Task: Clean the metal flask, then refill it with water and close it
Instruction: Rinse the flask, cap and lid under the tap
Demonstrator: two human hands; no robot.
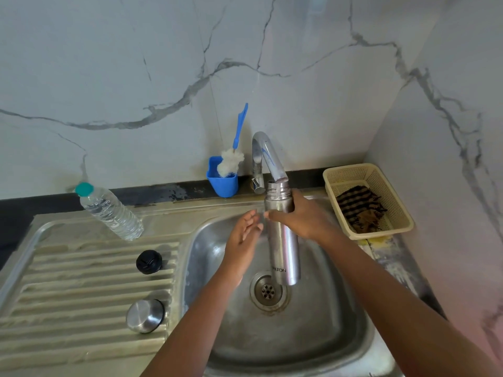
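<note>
Nearest you, both forearms reach in from the bottom of the frame over the sink (340, 346). At lower left, on the ribbed drainboard (68, 289), lies the steel cap (145, 316), and a little farther up the black stopper (149, 261); both sit close to the basin's left rim, well apart from each other.

In the middle of the frame your right hand (304, 216) has its grip curled round the upper body of the metal flask (283, 235), which stands upright over the basin, its base hanging above the drain (268, 291) with open room beneath and on every side. Low on the flask you can read "ILTON"; the first letter is cut off by the curve. Your left hand (242, 235) is just left of the flask with the grip spread and fingers relaxed; whether it touches the steel you cannot tell.

The flask's open mouth sits right under the spout of the tap (268, 159). Farther back, a plastic water bottle (109, 210) with a teal cap stands at upper left of the drainboard; a blue holder (223, 183) with a bottle brush (231, 161) is against the wall, and a cream basket (392, 197) with a striped cloth (356, 202) sits on the table at right.
</note>
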